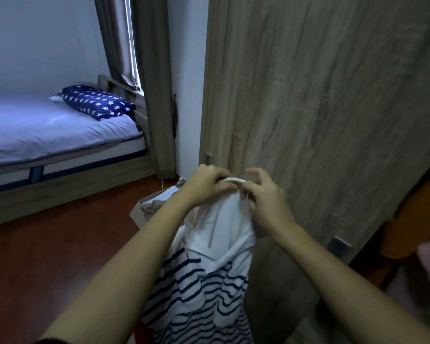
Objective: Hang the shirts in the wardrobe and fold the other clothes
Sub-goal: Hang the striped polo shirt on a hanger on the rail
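1. Held up near the middle of the view, just in front of the wardrobe door (pixel 320 108): a striped shirt (pixel 204 289), white with dark navy bands, hanging down to the near edge.
2. At its top, a plain white collar part (pixel 221 224), bunched up between both hands.
3. On the left of that top edge, the left hand (pixel 206 186), fingers curled tight and pinching the cloth.
4. On the right of the same edge, the right hand (pixel 265 198), fingers likewise curled and pinching the cloth, fingertips almost meeting those of the other hand.
5. Between the two hands, a white curved strip (pixel 233 180); hanger part or collar rim, cannot tell.
6. Grey-brown wood grain on the wardrobe door, filling the far right of the scene.
7. On the floor (pixel 60 256), left of the shirt and partly under the left forearm: a cardboard box (pixel 140 216) with pale cloth inside.
8. Far left: a bed (pixel 47 130) under a pale sheet, with a navy star-print pillow (pixel 97 103) at its right end.
9. Between bed and wardrobe, a grey curtain (pixel 154 83) reaching down to the reddish-brown floor.
10. At the right edge, a blurred orange-brown shape (pixel 412 214); kind not clear.
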`<state>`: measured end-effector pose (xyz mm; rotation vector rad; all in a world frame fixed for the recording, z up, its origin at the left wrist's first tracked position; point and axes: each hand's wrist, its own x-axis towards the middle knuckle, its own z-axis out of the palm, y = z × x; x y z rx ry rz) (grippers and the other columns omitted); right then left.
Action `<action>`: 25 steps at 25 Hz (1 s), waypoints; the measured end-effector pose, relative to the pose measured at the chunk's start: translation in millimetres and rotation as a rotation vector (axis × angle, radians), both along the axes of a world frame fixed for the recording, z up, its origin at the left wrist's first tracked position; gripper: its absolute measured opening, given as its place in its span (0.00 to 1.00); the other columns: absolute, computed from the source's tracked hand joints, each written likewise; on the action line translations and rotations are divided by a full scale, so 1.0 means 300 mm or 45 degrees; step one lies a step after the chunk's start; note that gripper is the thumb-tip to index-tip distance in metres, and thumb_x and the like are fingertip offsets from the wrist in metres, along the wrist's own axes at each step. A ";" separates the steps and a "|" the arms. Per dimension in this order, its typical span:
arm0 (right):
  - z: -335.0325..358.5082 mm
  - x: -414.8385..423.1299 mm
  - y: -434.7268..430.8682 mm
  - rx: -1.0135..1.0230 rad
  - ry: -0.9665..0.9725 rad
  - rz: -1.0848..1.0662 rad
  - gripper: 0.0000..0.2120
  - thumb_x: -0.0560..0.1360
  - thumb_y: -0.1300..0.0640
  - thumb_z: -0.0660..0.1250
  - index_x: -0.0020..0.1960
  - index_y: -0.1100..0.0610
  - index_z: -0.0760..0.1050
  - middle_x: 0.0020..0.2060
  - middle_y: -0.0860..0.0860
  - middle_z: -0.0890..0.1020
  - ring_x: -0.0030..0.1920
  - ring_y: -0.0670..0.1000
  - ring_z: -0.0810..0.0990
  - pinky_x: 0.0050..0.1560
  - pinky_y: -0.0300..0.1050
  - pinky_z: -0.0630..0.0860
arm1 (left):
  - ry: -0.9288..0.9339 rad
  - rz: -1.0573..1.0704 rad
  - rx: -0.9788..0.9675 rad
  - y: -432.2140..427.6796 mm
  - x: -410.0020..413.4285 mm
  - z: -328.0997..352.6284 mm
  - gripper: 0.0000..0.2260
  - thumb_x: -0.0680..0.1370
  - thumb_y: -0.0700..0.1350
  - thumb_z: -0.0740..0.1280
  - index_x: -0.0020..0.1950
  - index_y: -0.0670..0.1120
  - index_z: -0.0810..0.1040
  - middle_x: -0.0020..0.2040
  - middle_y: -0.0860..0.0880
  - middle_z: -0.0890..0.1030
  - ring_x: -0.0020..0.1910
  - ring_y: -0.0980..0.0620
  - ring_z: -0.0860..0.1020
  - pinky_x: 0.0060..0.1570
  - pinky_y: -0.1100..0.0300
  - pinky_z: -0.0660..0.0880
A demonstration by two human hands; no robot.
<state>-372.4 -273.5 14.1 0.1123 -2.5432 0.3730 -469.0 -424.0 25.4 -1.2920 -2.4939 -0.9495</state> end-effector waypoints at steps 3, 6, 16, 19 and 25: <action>0.084 0.076 0.036 0.041 -0.061 0.013 0.15 0.69 0.58 0.58 0.46 0.54 0.83 0.55 0.52 0.80 0.54 0.58 0.78 0.50 0.42 0.70 | -0.078 0.123 -0.372 -0.054 0.042 -0.106 0.13 0.76 0.58 0.64 0.39 0.50 0.74 0.37 0.53 0.76 0.44 0.52 0.75 0.39 0.56 0.65; 0.127 0.214 0.043 0.074 -0.045 0.031 0.18 0.68 0.61 0.57 0.49 0.54 0.83 0.51 0.53 0.82 0.52 0.59 0.79 0.48 0.46 0.72 | -0.123 0.288 -0.460 -0.093 0.144 -0.161 0.10 0.77 0.58 0.61 0.44 0.52 0.71 0.48 0.52 0.74 0.57 0.49 0.69 0.54 0.46 0.66; 0.341 0.670 0.202 0.178 -0.261 -0.562 0.12 0.73 0.59 0.63 0.54 0.53 0.80 0.55 0.55 0.80 0.58 0.59 0.76 0.53 0.51 0.76 | 0.212 -0.022 -0.085 -0.050 0.504 0.183 0.11 0.76 0.44 0.69 0.56 0.42 0.74 0.42 0.50 0.78 0.41 0.48 0.79 0.41 0.63 0.70; 0.392 0.819 0.265 0.193 -0.251 -0.668 0.12 0.73 0.60 0.64 0.55 0.56 0.78 0.55 0.56 0.79 0.58 0.59 0.75 0.50 0.49 0.76 | 0.355 -0.080 0.014 0.015 0.603 0.264 0.07 0.76 0.39 0.65 0.46 0.51 0.72 0.37 0.48 0.74 0.37 0.48 0.73 0.37 0.58 0.67; 0.470 1.086 0.328 0.211 -0.071 -0.721 0.10 0.77 0.64 0.61 0.57 0.58 0.74 0.56 0.54 0.72 0.57 0.57 0.70 0.49 0.50 0.73 | 0.617 -0.001 -0.217 0.174 0.734 0.227 0.14 0.71 0.39 0.63 0.54 0.45 0.80 0.48 0.43 0.77 0.47 0.41 0.78 0.39 0.54 0.74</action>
